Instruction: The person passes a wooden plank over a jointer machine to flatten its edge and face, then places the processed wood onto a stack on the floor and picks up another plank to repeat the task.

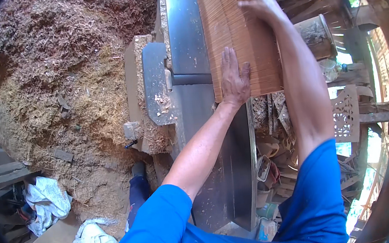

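A wide reddish-brown wooden board (237,33) lies over the metal bed of a jointer planer (186,35), running out past the top of the view. Flat against the board's near end is my left hand (235,80), its fingers stretched forward. Farther along, my right hand (264,8) rests at the board's right edge, with the thumb out over the face and the fingers straight along the edge. A dark guard plate (156,82) with wood chips on it sits left of the bed. The cutter is not plainly visible.
A large heap of shavings and sawdust (61,65) covers the left side. White sacks (46,203) lie lower left. The machine's dark upright fence (239,164) runs toward me. Right of it are a bucket-like container (315,36), a perforated panel (345,115) and piled wood scraps.
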Demonstrator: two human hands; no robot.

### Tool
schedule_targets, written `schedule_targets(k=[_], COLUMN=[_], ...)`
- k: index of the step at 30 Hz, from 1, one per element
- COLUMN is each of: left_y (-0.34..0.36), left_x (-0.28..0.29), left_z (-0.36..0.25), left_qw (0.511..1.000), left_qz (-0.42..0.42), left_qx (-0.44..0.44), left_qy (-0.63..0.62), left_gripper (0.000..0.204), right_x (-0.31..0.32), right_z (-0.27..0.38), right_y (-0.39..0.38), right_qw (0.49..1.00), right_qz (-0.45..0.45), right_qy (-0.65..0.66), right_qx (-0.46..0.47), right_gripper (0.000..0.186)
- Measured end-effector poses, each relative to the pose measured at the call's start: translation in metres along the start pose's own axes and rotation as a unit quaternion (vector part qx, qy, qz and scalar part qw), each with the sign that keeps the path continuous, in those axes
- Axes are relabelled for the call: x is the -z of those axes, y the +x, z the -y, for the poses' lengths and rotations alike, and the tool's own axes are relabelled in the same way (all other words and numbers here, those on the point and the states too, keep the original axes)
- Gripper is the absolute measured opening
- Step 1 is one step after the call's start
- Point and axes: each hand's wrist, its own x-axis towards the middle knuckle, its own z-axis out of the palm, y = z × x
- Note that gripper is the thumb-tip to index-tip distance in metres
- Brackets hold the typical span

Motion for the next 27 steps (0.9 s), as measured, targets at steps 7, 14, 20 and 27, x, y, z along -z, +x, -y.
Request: schedule_targets(k=[7,14,20,27], left_y=[-0.039,-0.153,-0.288,-0.308], left_x=[0.010,0.062,0.158,0.188], left_z=[-0.013,-0.051,-0.058,-0.061], left_qw=[0.999,0.986,0.898,0.919], left_qz=[-0.014,0.148,0.426,0.378], left_qx=[0.028,-0.069,-0.033,-0.106], left_qy=[0.040,0.040,0.102,0.025], left_gripper=[0.072,0.072,0.068,0.054], right_x=[0.020,0.019,0.020,0.019], right_z=[0.054,0.058,0.057,0.048], right_y=[-0.160,-0.155,-0.111,-0.141], right_qw=[0.987,0.984,0.984,0.987], right_qz=[0.079,0.061,0.051,0.062], right_qy=[-0.119,-0.121,-0.138,-0.130], right_qx=[-0.072,-0.114,-0.100,-0.075], right_gripper=[0.113,0.104,0.106,0.108])
